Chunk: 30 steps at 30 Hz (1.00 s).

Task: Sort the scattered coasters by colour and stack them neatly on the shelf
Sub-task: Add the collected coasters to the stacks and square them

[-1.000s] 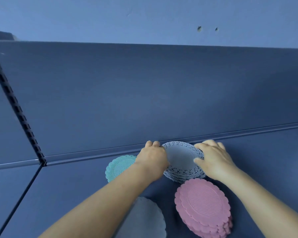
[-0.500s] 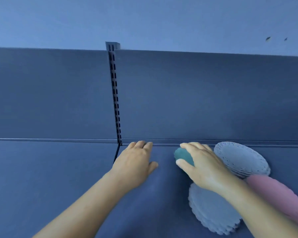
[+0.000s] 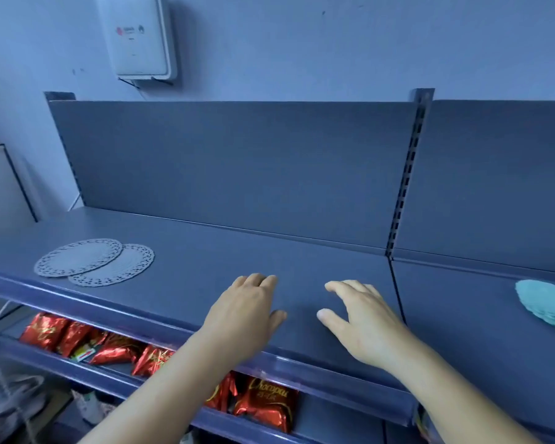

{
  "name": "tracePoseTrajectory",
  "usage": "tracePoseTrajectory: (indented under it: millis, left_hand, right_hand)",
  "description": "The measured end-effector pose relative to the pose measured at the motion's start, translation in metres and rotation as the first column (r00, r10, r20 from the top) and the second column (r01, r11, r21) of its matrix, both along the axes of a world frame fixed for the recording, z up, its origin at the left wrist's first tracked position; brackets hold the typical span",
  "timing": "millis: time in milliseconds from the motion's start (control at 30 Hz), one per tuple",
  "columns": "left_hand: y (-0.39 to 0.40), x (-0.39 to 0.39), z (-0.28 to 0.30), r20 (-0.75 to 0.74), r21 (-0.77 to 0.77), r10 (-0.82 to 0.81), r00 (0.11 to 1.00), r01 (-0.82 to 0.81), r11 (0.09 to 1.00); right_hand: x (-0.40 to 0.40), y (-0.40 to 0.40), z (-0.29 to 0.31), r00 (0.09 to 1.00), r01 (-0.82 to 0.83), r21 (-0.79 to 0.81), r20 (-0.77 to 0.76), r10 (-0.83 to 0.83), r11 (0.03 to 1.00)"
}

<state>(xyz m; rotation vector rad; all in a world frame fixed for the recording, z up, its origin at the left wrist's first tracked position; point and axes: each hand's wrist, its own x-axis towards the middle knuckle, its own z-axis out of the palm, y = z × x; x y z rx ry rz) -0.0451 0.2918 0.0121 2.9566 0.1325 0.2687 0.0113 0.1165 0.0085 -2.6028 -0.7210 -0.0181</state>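
Both hands, left hand (image 3: 249,310) and right hand (image 3: 364,318), hover empty with fingers (image 3: 340,288) loosely spread over the shelf (image 3: 205,251); grey coasters (image 3: 93,261) lie at centre left.

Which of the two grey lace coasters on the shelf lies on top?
The left, farther grey lace coaster: its full rim shows and it covers the edge of the right grey lace coaster.

One head camera looks forward and down, close over the shelf (image 3: 302,261), toward its back panel (image 3: 237,165) and the wall (image 3: 334,43).
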Motion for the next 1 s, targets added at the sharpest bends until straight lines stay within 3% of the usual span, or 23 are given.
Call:
tracePoseTrajectory:
  millis: [400, 700, 1000]
  left_hand:
    - [0.142, -0.063, -0.005, 0.03, -0.079, 0.243, 0.97, -0.24, 0.968]
    - [0.248, -0.044, -0.011, 0.014, -0.069, 0.422, 0.906, -0.42, 0.905]
    - [0.34, -0.014, -0.016, -0.12, -0.047, 0.601, 0.79, -0.61, 0.791]
  right_hand:
    - [-0.011, 0.163, 0.0, 0.969, -0.245, -0.049, 0.013, 0.246, 0.968]
    - [0.04, 0.276, -0.004, 0.926, -0.376, -0.122, -0.016, 0.377, 0.918]
    - [0.074, 0.37, -0.013, 0.872, -0.489, -0.166, -0.115, 0.475, 0.857]
